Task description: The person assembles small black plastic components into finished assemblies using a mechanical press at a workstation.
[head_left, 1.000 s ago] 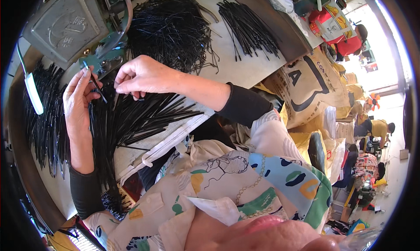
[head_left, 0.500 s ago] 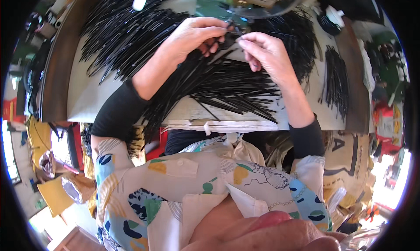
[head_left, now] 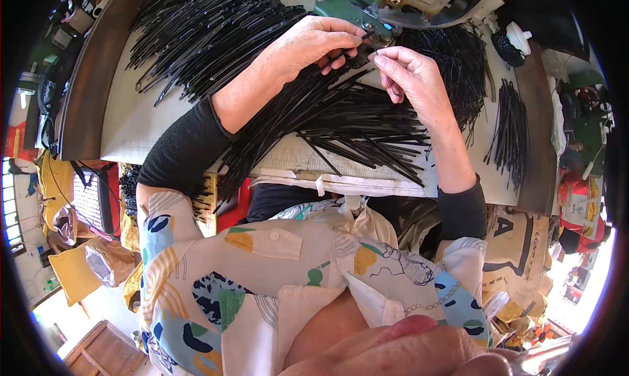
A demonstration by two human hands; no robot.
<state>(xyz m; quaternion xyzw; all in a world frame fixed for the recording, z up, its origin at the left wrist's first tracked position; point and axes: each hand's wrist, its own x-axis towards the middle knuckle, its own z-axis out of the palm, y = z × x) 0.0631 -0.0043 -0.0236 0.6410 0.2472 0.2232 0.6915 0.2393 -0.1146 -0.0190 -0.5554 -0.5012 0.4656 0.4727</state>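
Note:
My left hand (head_left: 319, 43) pinches the end of a thin black strip (head_left: 367, 35) in front of the green machine (head_left: 342, 3). Close by on the right, my right hand (head_left: 413, 81) has its thumb and forefinger pressed together on a thin dark piece, too small to make out; its other fingers curl loosely. Below both hands lies a loose pile of black strips (head_left: 367, 123), some reaching past the table's near edge. A larger heap of black strips (head_left: 216, 41) spreads to the left, partly behind my left forearm.
More thin black pieces (head_left: 449, 61) are heaped right of the machine. A small bundle of black strips (head_left: 508, 133) lies near the table's raised right edge (head_left: 538, 127). A dark container with a white top (head_left: 517, 38) stands at the far right.
The whole view has shifted a little. Both hands stay close together by the machine, and the tip of the black strip now shows more plainly beyond my left fingers.

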